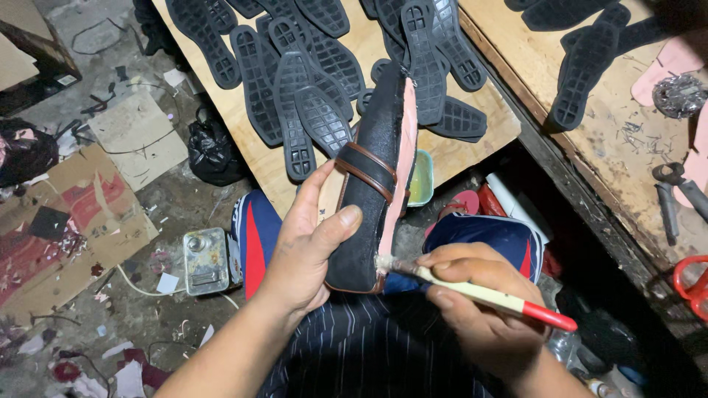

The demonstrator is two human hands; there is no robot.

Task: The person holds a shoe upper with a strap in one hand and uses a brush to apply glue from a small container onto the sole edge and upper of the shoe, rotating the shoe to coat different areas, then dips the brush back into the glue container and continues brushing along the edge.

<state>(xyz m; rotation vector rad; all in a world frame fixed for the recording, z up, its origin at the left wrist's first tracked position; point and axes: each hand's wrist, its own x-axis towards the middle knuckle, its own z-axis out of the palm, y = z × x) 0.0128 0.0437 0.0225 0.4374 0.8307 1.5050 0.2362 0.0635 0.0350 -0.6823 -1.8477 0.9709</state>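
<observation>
Holding black shoe (372, 184) (sole side hidden), left hand (310, 243), right hand (472, 295) brush (479, 293)

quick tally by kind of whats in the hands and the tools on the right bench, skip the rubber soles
black shoe upper, in the left hand: 1
glue brush, in the right hand: 1
pliers on the bench: 1
red-handled tool, partly cut off at the frame edge: 1
total: 4

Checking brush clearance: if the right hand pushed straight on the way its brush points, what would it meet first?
The right hand holds a brush whose tip already touches the black shoe's heel edge.
</observation>
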